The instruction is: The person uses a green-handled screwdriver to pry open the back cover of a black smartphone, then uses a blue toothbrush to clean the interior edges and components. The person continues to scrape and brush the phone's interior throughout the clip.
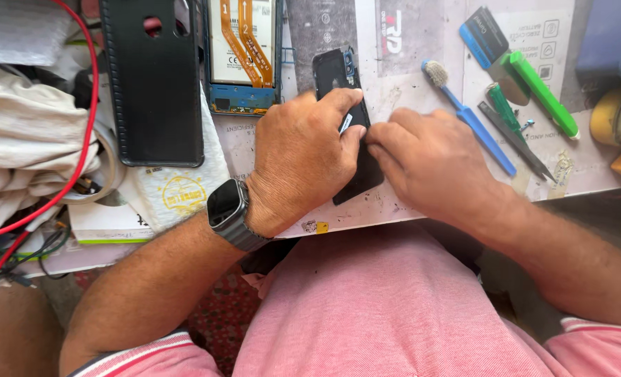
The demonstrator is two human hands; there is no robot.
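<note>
Far left: black phone case [153, 84], opened phone w/ orange flex cables [243, 52]. Centre bench [422, 77]: left hand [300, 157] presses black phone back cover [345, 105], fingers together; right hand [429, 164] fingers pinched at cover's edge. Right: blue toothbrush [471, 119], green screwdriver [542, 94].

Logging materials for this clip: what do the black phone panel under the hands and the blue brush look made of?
Black phone panel: probably glossy plastic or glass; its surface reflects light. Blue brush: apparently moulded matte plastic handle with pale, worn bristles.
</note>
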